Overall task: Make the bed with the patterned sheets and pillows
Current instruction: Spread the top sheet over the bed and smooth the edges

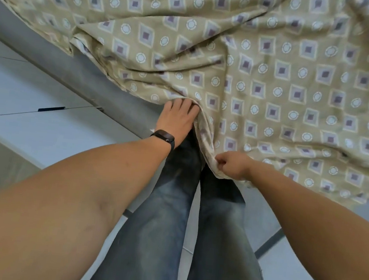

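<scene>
Hands at the hem: one sheet on the bed, smoothing yet to come

Hands work the near edge of a patterned sheet (266, 80) as a person stands against the side of a bed. The left hand (178, 118), a dark wristband (163, 138) on its wrist, lies flat with fingers spread against the bed's side, the fingertips slipped just under a fold of the cloth. The right hand (233, 165), set a little apart and nearer the body, has its fingers curled tight round a pinch of the hem. Between the two hands the cloth bunches into a deep fold that drops over the edge by the person's jeans (170, 218).

Beyond the hands, the tan sheet with its diamonds and rings spreads across the bed, creased and rumpled throughout. Out past the left hand, a grey strip of bed side (40, 47) shows bare where the sheet stops short.

By this view the job looks early: the sheet is laid on but neither pulled flat nor tucked. The count: one sheet, two hands, no pillows in sight.
</scene>
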A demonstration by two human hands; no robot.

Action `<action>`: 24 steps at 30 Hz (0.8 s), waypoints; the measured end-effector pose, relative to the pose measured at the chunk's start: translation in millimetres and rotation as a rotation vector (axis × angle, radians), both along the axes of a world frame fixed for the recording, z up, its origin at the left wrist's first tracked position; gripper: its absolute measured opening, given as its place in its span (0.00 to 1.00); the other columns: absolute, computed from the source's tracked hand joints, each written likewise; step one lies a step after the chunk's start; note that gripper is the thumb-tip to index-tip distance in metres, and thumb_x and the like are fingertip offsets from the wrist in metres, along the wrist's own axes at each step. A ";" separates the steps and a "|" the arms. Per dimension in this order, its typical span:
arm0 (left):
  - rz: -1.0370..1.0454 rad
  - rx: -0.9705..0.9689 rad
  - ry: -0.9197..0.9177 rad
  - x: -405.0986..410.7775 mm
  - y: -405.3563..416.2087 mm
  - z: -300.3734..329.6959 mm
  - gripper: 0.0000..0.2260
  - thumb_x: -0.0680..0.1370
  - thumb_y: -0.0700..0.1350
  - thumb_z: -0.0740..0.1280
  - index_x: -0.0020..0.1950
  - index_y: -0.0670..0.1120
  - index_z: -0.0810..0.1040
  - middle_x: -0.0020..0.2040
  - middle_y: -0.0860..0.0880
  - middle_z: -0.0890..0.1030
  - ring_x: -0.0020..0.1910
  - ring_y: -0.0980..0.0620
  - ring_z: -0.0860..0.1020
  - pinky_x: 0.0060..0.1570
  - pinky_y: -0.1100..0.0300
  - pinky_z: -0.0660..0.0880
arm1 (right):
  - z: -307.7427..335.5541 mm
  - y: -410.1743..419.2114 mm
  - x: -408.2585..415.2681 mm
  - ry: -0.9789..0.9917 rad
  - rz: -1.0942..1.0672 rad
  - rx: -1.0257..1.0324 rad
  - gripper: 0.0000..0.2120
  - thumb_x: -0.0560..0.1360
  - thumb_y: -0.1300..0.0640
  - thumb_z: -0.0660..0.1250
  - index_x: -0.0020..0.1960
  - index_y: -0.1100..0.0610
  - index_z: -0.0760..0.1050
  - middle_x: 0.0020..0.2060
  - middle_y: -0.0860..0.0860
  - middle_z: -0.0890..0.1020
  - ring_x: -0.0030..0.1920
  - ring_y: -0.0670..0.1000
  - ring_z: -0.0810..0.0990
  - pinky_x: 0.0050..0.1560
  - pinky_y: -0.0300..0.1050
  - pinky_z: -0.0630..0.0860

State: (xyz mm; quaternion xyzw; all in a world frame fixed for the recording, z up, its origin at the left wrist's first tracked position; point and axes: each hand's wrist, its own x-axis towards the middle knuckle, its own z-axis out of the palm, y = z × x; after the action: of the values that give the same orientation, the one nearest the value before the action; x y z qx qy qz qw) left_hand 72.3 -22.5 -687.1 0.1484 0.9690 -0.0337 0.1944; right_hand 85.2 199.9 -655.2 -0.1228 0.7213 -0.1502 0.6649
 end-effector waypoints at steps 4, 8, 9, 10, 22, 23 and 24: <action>-0.115 0.070 -0.051 -13.6 -6.3 -4.8 0.13 0.75 0.40 0.66 0.59 0.47 0.76 0.57 0.45 0.76 0.54 0.40 0.74 0.51 0.47 0.71 | -1.9 5.1 11.9 0.068 -0.169 0.081 0.08 0.79 0.55 0.60 0.52 0.48 0.77 0.50 0.50 0.81 0.53 0.55 0.78 0.57 0.51 0.75; -0.267 0.021 -0.267 4.5 -25.2 3.0 0.18 0.77 0.46 0.68 0.66 0.48 0.74 0.60 0.47 0.76 0.59 0.43 0.72 0.58 0.48 0.69 | 3.3 5.7 23.1 0.137 -0.103 0.129 0.09 0.79 0.48 0.60 0.53 0.49 0.76 0.48 0.50 0.80 0.51 0.55 0.78 0.55 0.51 0.76; -0.289 -0.023 -0.385 18.6 -29.8 4.2 0.16 0.78 0.46 0.67 0.66 0.48 0.74 0.61 0.48 0.76 0.60 0.43 0.73 0.59 0.49 0.69 | 4.6 3.1 23.7 0.151 -0.075 0.131 0.08 0.79 0.48 0.60 0.52 0.49 0.76 0.48 0.50 0.80 0.50 0.55 0.78 0.55 0.52 0.76; -0.272 -0.049 -0.520 33.8 -30.8 4.9 0.14 0.79 0.46 0.66 0.64 0.49 0.74 0.61 0.47 0.77 0.59 0.43 0.74 0.58 0.49 0.71 | 5.7 1.9 24.5 0.160 -0.063 0.133 0.08 0.78 0.47 0.60 0.51 0.48 0.75 0.49 0.50 0.80 0.50 0.54 0.78 0.55 0.53 0.77; 0.033 0.107 -0.824 12.9 13.2 68.9 0.07 0.80 0.45 0.59 0.56 0.49 0.75 0.56 0.46 0.79 0.47 0.44 0.76 0.45 0.53 0.74 | 58.2 -33.9 4.2 0.264 -0.348 0.105 0.10 0.80 0.53 0.62 0.58 0.53 0.76 0.54 0.51 0.80 0.53 0.55 0.79 0.55 0.51 0.76; 0.061 0.136 -0.810 3.0 17.4 85.3 0.08 0.80 0.45 0.59 0.57 0.49 0.75 0.56 0.47 0.79 0.48 0.45 0.76 0.47 0.52 0.75 | 73.4 -30.6 2.5 0.272 -0.388 0.110 0.09 0.80 0.53 0.62 0.57 0.53 0.77 0.54 0.52 0.80 0.53 0.55 0.79 0.55 0.51 0.76; 0.090 0.172 -0.798 -1.8 19.7 96.6 0.08 0.80 0.45 0.59 0.57 0.49 0.75 0.56 0.47 0.80 0.49 0.45 0.77 0.48 0.51 0.76 | 86.3 -28.5 3.7 0.275 -0.422 0.120 0.08 0.80 0.54 0.62 0.57 0.53 0.77 0.54 0.52 0.80 0.52 0.55 0.79 0.55 0.50 0.76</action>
State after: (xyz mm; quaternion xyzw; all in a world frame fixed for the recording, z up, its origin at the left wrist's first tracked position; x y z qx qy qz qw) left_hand 70.5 -2.7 -590.5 0.1233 0.8223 0.1164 0.5432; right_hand 88.9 171.3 -568.8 0.0509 0.8223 -0.2246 0.5204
